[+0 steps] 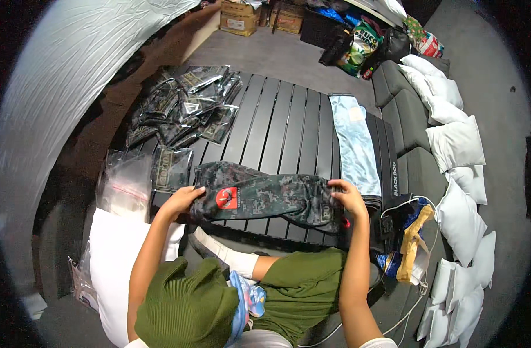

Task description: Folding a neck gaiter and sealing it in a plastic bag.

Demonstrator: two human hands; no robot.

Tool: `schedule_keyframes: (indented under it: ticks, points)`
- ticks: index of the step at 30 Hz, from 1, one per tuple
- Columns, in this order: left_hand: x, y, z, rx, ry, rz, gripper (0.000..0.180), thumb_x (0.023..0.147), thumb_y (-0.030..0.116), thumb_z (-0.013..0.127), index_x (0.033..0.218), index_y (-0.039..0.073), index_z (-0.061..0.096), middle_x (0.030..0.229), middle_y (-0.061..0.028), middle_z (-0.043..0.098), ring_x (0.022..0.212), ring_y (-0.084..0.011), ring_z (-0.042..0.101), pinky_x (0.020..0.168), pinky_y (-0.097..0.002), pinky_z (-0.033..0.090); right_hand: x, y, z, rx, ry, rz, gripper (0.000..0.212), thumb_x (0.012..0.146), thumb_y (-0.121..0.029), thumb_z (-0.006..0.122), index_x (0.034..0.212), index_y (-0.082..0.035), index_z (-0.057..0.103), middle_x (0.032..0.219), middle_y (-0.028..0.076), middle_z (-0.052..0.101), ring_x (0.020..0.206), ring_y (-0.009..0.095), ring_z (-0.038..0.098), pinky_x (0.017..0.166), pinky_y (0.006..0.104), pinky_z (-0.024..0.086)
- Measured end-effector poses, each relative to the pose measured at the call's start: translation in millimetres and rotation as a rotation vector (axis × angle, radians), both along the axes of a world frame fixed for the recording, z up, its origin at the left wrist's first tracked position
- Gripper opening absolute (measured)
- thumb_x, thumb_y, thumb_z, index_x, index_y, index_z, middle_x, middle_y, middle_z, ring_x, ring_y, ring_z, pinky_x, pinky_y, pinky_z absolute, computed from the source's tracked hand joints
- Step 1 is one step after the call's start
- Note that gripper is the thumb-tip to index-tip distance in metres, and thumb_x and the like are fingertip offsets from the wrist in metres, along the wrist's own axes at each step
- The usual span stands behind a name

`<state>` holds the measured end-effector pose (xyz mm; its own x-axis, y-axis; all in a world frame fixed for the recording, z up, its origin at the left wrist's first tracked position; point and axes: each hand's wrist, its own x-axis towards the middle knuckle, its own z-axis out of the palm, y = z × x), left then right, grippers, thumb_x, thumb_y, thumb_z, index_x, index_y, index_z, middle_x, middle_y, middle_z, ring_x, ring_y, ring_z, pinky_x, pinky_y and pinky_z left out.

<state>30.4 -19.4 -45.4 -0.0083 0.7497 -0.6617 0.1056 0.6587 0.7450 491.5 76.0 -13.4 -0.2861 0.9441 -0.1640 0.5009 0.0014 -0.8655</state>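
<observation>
A dark camouflage garment (271, 200), folded into a long strip, lies across the near part of the black slatted table (283, 122). On its left part sits a red patch (226, 198). My left hand (186, 199) grips the strip's left end, thumb on top and the other fingers partly hidden. At the opposite end, my right hand (349, 197) is closed on the fabric's upper right corner. Beyond my left hand is a flat clear plastic bag with dark folded cloth (171, 168) inside.
Several bagged dark garments (187, 104) are heaped at the table's far left. Clear plastic bags (125, 182) lie at its near left corner. Light blue satiny cloth (355, 145) covers part of the right side. Beyond stands a grey sofa (402, 110) with white pillows (457, 142); a white cable (436, 232) hangs nearby.
</observation>
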Motion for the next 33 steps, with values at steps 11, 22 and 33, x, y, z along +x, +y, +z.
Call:
schedule_keyframes:
  ticks: [11,22,33]
  points:
    - [-26.7,-21.4,28.7,-0.065,-0.396,0.173,0.047,0.081,0.045,0.055,0.104,0.004,0.055,0.102,-0.0071,0.061,0.094,-0.0178,0.058,0.084,-0.0402,0.047,28.4,-18.6,18.7,-0.231,-0.069,0.090,0.088,0.060,0.007,0.057,0.138,-0.015,0.025,0.076,-0.002,0.039,0.063,0.008,0.040,0.055,0.0221,0.035]
    - [-17.3,-20.1,-2.0,-0.119,-0.413,0.374,0.036,0.081,0.052,0.053,0.070,0.017,0.049,0.052,0.0073,0.048,0.040,-0.0083,0.044,0.036,-0.0251,0.037,22.9,4.7,-36.2,-0.302,0.015,-0.232,0.037,0.073,-0.011,0.065,0.109,-0.007,0.055,0.083,0.002,0.057,0.076,0.010,0.053,0.066,0.0238,0.041]
    - [-5.1,-28.7,0.2,0.012,-0.244,0.322,0.026,0.083,0.026,0.058,0.102,0.010,0.052,0.067,0.0076,0.051,0.041,-0.0016,0.036,0.035,-0.0174,0.025,-3.8,-0.6,-8.9,-0.117,0.048,-0.112,0.038,0.069,0.008,0.055,0.106,0.000,0.055,0.101,0.006,0.058,0.093,0.016,0.053,0.084,0.0267,0.040]
